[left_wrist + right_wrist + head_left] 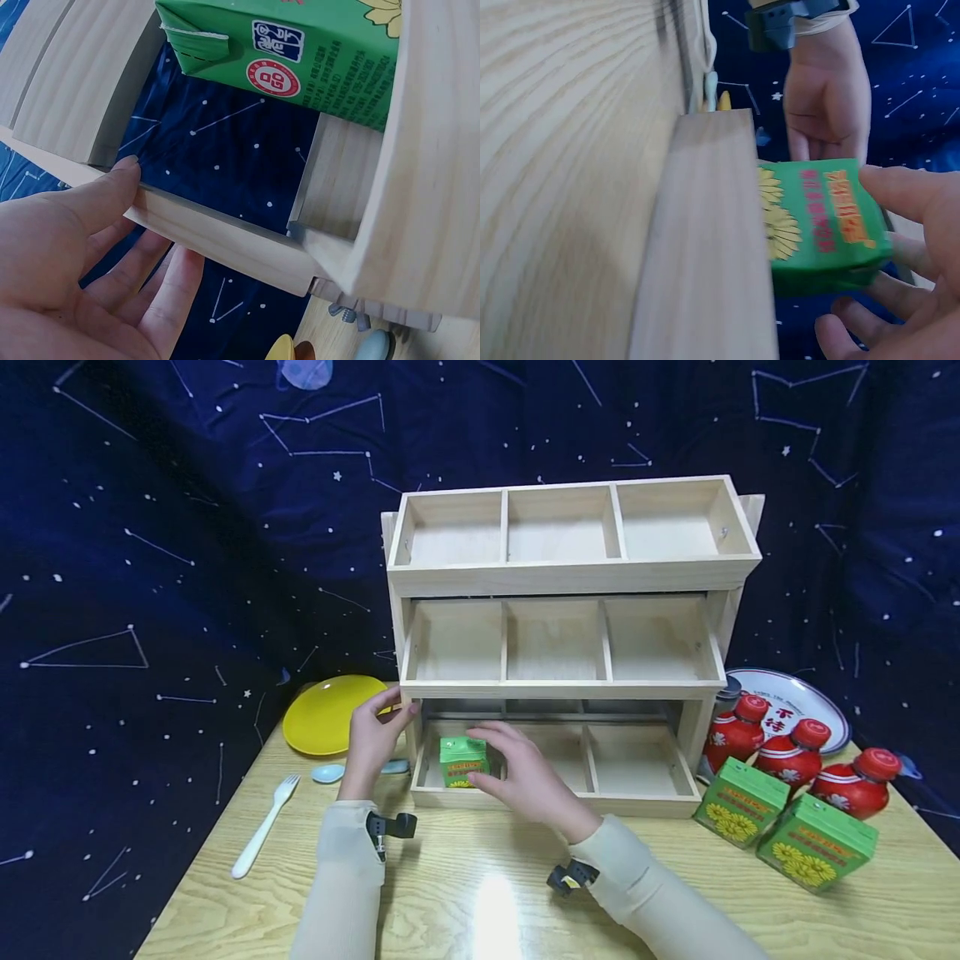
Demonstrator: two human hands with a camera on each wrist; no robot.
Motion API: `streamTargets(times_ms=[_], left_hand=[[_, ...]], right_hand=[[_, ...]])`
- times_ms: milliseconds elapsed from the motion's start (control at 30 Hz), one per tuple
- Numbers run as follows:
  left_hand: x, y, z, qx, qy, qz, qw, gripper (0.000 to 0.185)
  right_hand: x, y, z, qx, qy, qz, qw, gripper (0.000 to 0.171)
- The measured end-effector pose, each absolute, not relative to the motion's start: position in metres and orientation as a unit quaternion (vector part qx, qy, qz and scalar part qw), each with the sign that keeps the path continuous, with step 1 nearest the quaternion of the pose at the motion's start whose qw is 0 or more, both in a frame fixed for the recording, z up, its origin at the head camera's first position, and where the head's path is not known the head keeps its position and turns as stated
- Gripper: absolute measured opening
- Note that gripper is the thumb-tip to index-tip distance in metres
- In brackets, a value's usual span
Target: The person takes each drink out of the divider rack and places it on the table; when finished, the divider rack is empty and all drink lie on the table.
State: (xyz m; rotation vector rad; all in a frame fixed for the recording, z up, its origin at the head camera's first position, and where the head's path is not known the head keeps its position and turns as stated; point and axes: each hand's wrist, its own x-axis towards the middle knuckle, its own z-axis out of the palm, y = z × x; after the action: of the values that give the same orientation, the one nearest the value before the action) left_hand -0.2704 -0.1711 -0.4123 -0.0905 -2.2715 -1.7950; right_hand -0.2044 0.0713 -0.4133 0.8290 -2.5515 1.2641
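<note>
Right hand (528, 781) nearest, fingers (900, 191) curled round upright green carton (463, 762) at its 10 o'clock, in rack's (570, 577) bottom-left compartment; left hand (372, 739) relaxed-open, touching rack's left post, holding nothing.

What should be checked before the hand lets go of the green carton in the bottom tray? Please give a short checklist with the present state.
1. Green carton is inside the bottom left compartment of the wooden rack: ok.
2. Carton stands upright: ok in the head view.
3. Carton base rests flat on the tray floor: cannot tell, the front wall hides it.
4. Right hand holds the carton with the fingers around it: ok.
5. Left hand steadies the rack at its left post: ok, fingers touch the wood.
6. The two other green cartons and the red bottles on the right stand apart from the rack: ok.
</note>
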Motion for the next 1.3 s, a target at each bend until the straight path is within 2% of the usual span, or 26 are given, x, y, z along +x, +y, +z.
streamTargets(times_ms=[167,367,633,967,1300], left_hand=[[-0.271,-0.171,-0.414,-0.031,-0.777,-0.617,0.123,0.045],[-0.271,-0.172,-0.414,-0.036,-0.777,-0.616,0.128,0.045],[-0.271,-0.169,-0.414,-0.039,-0.776,-0.617,0.125,0.044],[-0.27,-0.171,-0.414,-0.036,-0.779,-0.612,0.127,0.044],[-0.271,-0.17,-0.415,-0.026,-0.777,-0.616,0.124,0.044]], right_hand=[[-0.218,0.056,-0.426,0.266,-0.853,0.444,0.061,0.056],[-0.223,0.046,-0.432,0.237,-0.842,0.481,0.054,0.053],[-0.222,0.049,-0.428,0.209,-0.818,0.525,0.108,0.054],[-0.192,0.076,-0.392,0.243,-0.793,0.539,0.148,0.055],[-0.155,0.129,-0.375,0.247,-0.815,0.486,0.198,0.054]])
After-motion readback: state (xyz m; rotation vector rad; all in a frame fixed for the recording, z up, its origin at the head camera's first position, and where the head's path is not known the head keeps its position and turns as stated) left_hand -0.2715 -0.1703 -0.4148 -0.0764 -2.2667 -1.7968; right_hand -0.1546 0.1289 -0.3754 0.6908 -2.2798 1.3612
